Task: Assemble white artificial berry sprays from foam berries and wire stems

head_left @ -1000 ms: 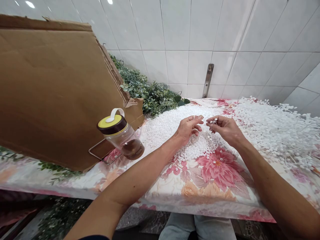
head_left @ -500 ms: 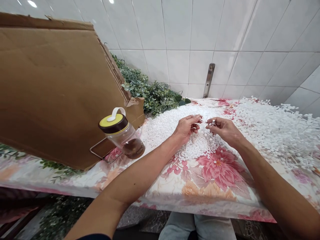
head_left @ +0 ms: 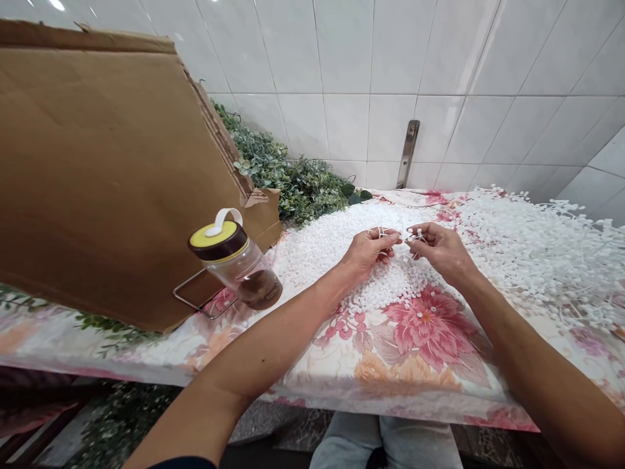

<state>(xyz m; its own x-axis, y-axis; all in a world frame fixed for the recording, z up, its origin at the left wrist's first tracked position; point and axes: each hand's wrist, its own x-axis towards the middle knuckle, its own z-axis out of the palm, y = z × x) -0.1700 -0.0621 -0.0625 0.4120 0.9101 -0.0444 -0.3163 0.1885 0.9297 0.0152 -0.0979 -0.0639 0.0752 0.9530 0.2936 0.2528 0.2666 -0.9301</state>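
Note:
Over a heap of small white bead-like pieces (head_left: 317, 241), both hands work close together. My left hand (head_left: 368, 253) is closed, pinching a thin white plastic stem (head_left: 381, 232) whose ends stick out past the fingers. My right hand (head_left: 437, 249) is closed as well, thumb and forefinger on a white beaded sprig (head_left: 413, 237) with small round tips. The fingertips of the two hands are nearly touching. Whether one piece runs between them I cannot tell.
A pile of white branched sprigs (head_left: 547, 254) lies right on the flowered tablecloth (head_left: 410, 371). To the left stand a yellow-lidded bottle (head_left: 234, 260) and a large cardboard box (head_left: 97, 169). Artificial greenery (head_left: 312, 185) lies against the tiled wall, near a metal bracket (head_left: 408, 155).
My left fingertips have shifted slightly right, closer to the right hand. My right hand has turned a little, and more of the white sprig shows at its fingertips.

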